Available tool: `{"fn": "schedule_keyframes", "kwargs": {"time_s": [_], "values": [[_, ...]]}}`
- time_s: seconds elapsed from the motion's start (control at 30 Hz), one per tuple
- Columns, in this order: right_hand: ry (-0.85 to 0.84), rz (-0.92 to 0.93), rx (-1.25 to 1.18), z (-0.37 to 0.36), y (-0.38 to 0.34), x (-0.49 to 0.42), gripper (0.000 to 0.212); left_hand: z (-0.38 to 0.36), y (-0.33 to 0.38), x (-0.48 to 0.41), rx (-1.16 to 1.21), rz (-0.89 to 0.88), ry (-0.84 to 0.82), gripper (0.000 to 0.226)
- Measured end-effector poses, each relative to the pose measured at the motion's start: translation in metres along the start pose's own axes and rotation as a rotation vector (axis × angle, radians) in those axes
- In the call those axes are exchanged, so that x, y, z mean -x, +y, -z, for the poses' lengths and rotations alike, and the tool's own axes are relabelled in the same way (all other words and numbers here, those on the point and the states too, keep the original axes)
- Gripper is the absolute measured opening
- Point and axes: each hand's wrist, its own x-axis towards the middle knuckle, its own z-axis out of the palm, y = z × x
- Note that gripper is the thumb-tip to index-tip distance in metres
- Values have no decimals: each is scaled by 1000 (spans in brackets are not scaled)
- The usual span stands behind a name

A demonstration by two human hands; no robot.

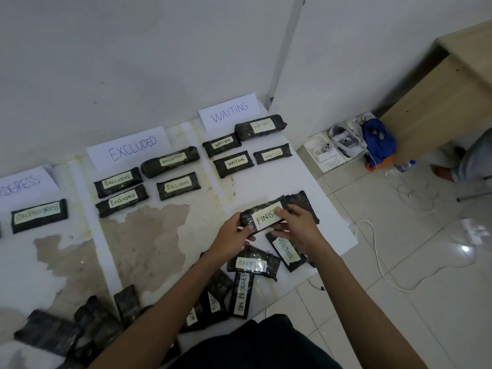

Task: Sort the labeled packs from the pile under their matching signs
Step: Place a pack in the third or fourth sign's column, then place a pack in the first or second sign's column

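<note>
Sheets of stained white paper [332,230] are covering the floor. Along their far edge we are seeing three white handwritten signs: a cut-off PROGRESS sign [24,185], an EXCLUDED sign [131,147] and a WAITING sign [230,111], with matching dark wrapped packs [121,181] lying below each. Nearest us, a loose pile of dark labelled packs [241,291] is sprawling. Just above that pile we are holding a dark rectangular pack with a pale FINISH label [266,216]; our left hand [234,233] is pinching its left end and our right hand [299,222] is clasping its right end.
</note>
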Motion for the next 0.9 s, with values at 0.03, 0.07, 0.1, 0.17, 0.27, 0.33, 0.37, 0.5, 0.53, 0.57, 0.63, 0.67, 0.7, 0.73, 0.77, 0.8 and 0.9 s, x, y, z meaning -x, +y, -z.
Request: {"fn": "schedule_keyframes", "kwargs": {"time_s": [0.03,0.07,0.1,0.17,0.27,0.33,0.37,0.5,0.53,0.57,0.63,0.67,0.7,0.73,0.77,0.8,0.9], "values": [[17,51,109,-2,2,2,42,5,-1,2,-9,6,3,20],[46,150,284,-3,5,3,54,10,-2,5,-23,13,7,21],[61,300,494,-4,6,6,67,15,-3,7,-41,18,13,22],[4,677,941,-4,4,11,81,26,-6,11,-81,12,25,23],[-156,975,1316,-21,1,15,77,46,-10,22,-113,2,41,25],[-179,1086,1385,-38,2,18,70,60,-14,31,-136,1,57,26],[-190,1123,1408,-46,3,20,68,67,-16,37,-156,-6,71,28],[-269,1155,1377,-84,6,31,64,98,-25,68,-300,-78,197,33],[-284,1147,1350,-95,8,35,64,107,-28,77,-338,-103,239,34],[-299,1141,1334,-106,9,39,65,117,-33,86,-372,-129,280,36],[-332,1140,1334,-130,13,48,66,141,-48,105,-447,-157,361,38],[-352,1141,1339,-142,15,53,67,152,-56,114,-484,-163,400,39],[-373,1144,1345,-154,17,57,68,164,-64,124,-515,-160,436,39],[-392,1145,1351,-166,19,60,68,175,-70,134,-537,-150,469,40],[-410,1147,1356,-178,21,64,69,185,-76,144,-550,-132,495,40],[-429,1147,1359,-191,23,68,69,195,-82,155,-563,-121,519,43],[-501,1143,1359,-232,32,82,69,227,-99,185,-601,-110,586,62]]}}
